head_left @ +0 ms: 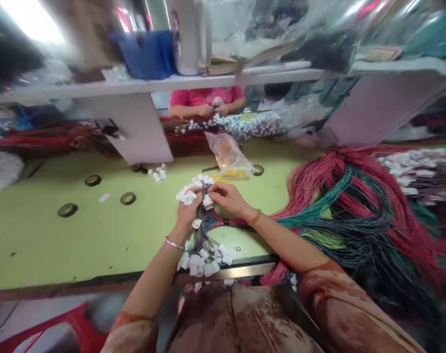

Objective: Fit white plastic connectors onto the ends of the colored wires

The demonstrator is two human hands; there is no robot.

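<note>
My left hand (189, 210) is closed round a bunch of thin wires with white connectors (186, 196) fanning out above its fingers. Beside it, my right hand (228, 198) pinches at the same bunch, its thumb and fingertips close to a white connector (208, 202). What lies between those fingertips is too small to make out. Dark, red and green wires (207, 223) run down from the bunch. More white connectors (204, 261) hang at the table's front edge, below my hands.
Large red and green wire bundles (340, 196) cover the right side of the green table (105, 235). Tape rolls (128, 198) lie left. A plastic bag (228, 154) sits behind my hands. Across the table, a person in a pink shirt (208, 98) handles small parts beneath a shelf (127, 88).
</note>
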